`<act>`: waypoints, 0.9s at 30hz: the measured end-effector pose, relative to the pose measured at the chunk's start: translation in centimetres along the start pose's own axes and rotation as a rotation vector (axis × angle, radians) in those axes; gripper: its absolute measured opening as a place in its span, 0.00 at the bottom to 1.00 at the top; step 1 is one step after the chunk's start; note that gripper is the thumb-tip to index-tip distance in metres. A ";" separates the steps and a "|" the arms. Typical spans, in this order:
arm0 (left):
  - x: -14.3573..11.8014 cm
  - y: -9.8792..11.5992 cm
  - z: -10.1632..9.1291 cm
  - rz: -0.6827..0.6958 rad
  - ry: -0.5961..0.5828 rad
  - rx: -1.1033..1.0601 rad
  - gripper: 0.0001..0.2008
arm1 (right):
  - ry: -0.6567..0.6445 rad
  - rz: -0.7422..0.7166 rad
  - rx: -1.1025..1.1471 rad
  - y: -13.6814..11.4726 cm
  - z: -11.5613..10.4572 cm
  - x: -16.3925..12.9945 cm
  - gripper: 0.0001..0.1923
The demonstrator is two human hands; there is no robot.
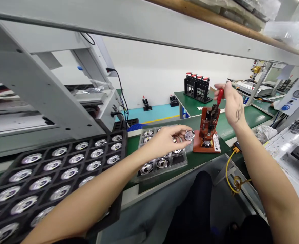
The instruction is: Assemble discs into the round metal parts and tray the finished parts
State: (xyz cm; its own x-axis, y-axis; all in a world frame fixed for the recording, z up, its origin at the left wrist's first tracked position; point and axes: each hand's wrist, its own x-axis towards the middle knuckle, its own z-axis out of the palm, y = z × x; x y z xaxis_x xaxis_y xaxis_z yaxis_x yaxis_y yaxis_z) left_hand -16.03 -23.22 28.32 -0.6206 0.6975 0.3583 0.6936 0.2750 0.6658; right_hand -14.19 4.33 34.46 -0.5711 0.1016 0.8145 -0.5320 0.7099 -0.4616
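Disc (189,135) half hidden, press base (206,143) unclear

**Bare Forearms, One Tattoo, Dark Trousers**

Both arms were uncovered from the elbow down; no sleeve, glove, watch or ring showed on either. The left hand (164,140) carried no marking that could be seen. The right hand (231,103) bore a small dark tattoo (239,114) on its back, near the wrist, its lines too fine to read as any figure. Below the arms, the person's legs wore dark, plain trousers (197,210), nearly black.
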 end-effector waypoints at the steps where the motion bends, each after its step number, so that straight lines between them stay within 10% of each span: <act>1: -0.4 0.0 -0.1 0.010 0.012 0.019 0.20 | 0.033 0.017 0.001 -1.0 -0.3 -2.1 0.32; 7: -1.5 0.4 0.8 0.096 0.052 0.075 0.17 | 0.033 -0.012 0.053 -1.5 0.0 -11.1 0.21; 18: -2.0 3.8 4.8 0.291 0.001 0.177 0.17 | -0.092 0.070 0.052 -1.7 -1.1 -13.2 0.20; 22: -2.4 4.6 5.4 0.378 0.013 0.263 0.18 | 0.017 0.276 0.042 -4.1 -2.4 -16.4 0.17; 27: -2.2 5.1 6.0 0.447 -0.001 0.295 0.16 | -0.148 0.567 0.329 -6.3 -3.3 -19.5 0.16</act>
State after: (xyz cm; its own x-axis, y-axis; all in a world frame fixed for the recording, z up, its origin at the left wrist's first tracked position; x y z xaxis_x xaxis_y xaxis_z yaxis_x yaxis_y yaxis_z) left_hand -8.93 -19.35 26.97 -0.2404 0.7898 0.5642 0.9638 0.1251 0.2356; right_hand 2.36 0.19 22.60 -0.8857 0.2826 0.3684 -0.2738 0.3230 -0.9059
